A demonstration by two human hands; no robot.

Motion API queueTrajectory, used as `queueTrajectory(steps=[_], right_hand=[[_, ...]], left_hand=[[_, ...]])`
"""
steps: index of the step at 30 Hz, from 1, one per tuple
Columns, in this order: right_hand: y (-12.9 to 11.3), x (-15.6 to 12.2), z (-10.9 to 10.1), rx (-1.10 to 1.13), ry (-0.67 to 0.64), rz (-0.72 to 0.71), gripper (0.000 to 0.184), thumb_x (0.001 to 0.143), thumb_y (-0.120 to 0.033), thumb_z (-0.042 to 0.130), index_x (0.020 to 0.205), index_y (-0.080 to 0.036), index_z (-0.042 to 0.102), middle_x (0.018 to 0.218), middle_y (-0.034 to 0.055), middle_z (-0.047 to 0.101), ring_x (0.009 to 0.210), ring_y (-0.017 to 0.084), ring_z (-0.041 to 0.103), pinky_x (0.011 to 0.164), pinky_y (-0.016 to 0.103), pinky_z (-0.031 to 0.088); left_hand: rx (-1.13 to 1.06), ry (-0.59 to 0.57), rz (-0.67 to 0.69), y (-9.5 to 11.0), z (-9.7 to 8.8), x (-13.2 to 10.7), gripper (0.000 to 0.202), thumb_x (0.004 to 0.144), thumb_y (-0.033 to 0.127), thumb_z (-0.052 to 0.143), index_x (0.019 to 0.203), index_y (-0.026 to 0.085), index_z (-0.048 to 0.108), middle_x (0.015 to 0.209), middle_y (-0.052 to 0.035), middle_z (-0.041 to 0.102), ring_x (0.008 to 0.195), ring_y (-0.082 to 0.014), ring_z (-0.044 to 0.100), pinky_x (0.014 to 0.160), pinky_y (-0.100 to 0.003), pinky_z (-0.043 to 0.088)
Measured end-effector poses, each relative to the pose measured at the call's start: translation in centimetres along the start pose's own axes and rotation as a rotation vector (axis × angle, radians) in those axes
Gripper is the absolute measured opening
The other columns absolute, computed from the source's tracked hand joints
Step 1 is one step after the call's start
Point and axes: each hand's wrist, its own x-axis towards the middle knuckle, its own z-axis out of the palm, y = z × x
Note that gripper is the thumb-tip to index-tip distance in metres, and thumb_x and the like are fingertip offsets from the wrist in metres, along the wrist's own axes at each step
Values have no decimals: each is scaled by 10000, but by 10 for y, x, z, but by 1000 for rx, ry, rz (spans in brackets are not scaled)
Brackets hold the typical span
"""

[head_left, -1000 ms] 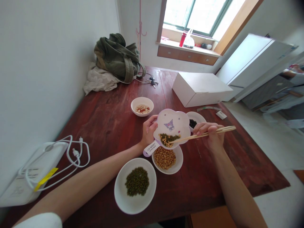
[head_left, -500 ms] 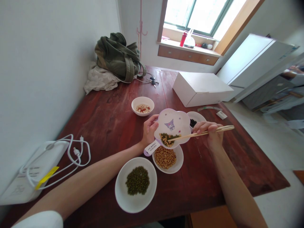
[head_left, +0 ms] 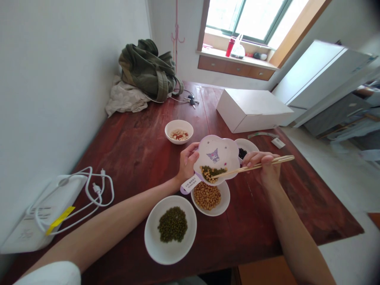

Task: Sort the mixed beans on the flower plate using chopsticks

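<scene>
At left, the bowl of green beans sits near on the worktop. Farther off, the left hand has its grip closed on the left side of the dish, whose handle points near and left. The mixed beans gather at the dish's near edge, closer to this hand. The chopsticks reach them from the right, long axis mostly sideways, right ends slightly farther. The right hand grips the sticks partway along, so the beans lie leftward of that grip, just past the tips.
</scene>
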Motion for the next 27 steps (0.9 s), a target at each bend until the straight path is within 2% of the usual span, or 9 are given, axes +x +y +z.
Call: queueTrajectory(steps=[3, 8, 22, 27], right_hand=[[-1, 0, 1, 7, 9, 5, 574, 979, -634, 658, 663, -167, 763, 615, 106, 646, 624, 220, 659, 492, 314, 511], [-1, 0, 2, 9, 14, 15, 582, 969, -652, 661, 653, -173, 761, 575, 99, 619, 615, 226, 661, 498, 321, 516], [2, 0, -2, -23, -49, 9, 564, 997, -618, 644, 695, -162, 784, 647, 113, 676, 620, 206, 661, 504, 302, 500], [3, 0, -5, -39, -72, 13, 571, 980, -627, 664, 668, -159, 766, 673, 115, 694, 601, 197, 648, 510, 304, 501]], left_hand=[[-5, -4, -9, -1, 0, 0, 482, 847, 612, 706, 974, 147, 699, 765, -10, 595, 710, -134, 514, 644, -228, 420], [-14, 13, -17, -1, 0, 0, 491, 835, 614, 714, 984, 147, 697, 815, -25, 646, 711, -136, 519, 651, -233, 423], [25, 25, -32, 4, 2, 1, 550, 788, 676, 726, 928, 146, 693, 781, -30, 652, 688, -144, 513, 637, -248, 420], [7, 0, -10, -1, 0, 1, 519, 840, 631, 709, 1008, 140, 707, 849, -42, 680, 725, -144, 537, 656, -239, 423]])
